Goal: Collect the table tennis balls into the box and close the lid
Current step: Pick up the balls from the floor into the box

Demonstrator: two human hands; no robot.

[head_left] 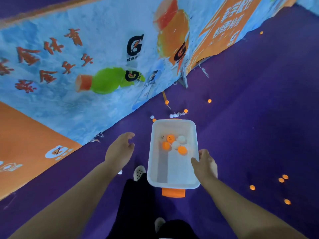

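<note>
A white plastic box (172, 182) with an orange latch (173, 192) is held above the purple floor, its top uncovered. Inside lie several balls, orange (182, 150) and white (181, 139). My right hand (204, 163) grips the box's right rim. To the left of the box, my left hand (120, 150) hangs open, apart from it and holding nothing. Loose balls lie on the floor beyond the box: white ones (173, 115) and orange ones (185, 110) near the barrier's foot. No lid is in view.
A printed blue and orange barrier (86, 66) runs diagonally along the left and far side. More orange balls (252, 187) are scattered on the purple carpet (259, 118) at the right. My legs and light shoes (139, 172) are below the box.
</note>
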